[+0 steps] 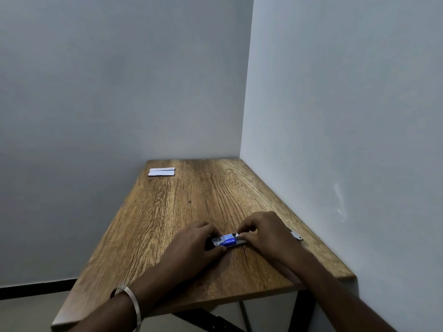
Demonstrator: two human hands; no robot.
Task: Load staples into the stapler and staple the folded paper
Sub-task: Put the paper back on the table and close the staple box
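Low on the worktop (182, 200), between both hands, lies the stapler (224, 242), its long axis running left to right, blue body up. The left hand (191, 243) curls round its left end; the right hand (261, 233) pinches something small and pale at its right end, too small to make out. Just right of the right hand a grey metal piece (296, 236) lies near the worktop's right edge, by the wall. Far ahead of the left hand, at the back left corner, lies the paper (161, 171), with bare wood between. Fingers hide both stapler ends.
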